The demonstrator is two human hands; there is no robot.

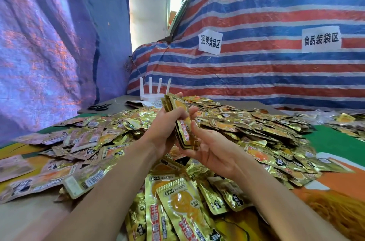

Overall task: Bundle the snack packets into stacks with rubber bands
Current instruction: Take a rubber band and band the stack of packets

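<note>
Packets in gold foil lie loose under your forearms, overlapping and slick. At your near right a tangled orange heap of rubber bands sits on the table.

Just beyond, your left hand grips the stack round its middle, fingers curled over the front, holding it almost on end above the loose ones. Your right hand is palm up with fingers loosely spread, cupping the stack's lower end, thumb against its face. A thin yellowish strand hangs at that lower edge. It may be a band, but that cannot be told, and none visibly circles the stack.

The danger is the foil. If you ease the left hand to stretch a band over, the packets will likely fan out or slide off the right palm. A band seated too near one end could bow the stack and squeeze packets out, or roll off.

Anything you drop lands in the main pile behind and is lost among identical packets, so you must re-gather.

The scissors and white router at the far edge are well apart from your hands and pose no trouble.
</note>
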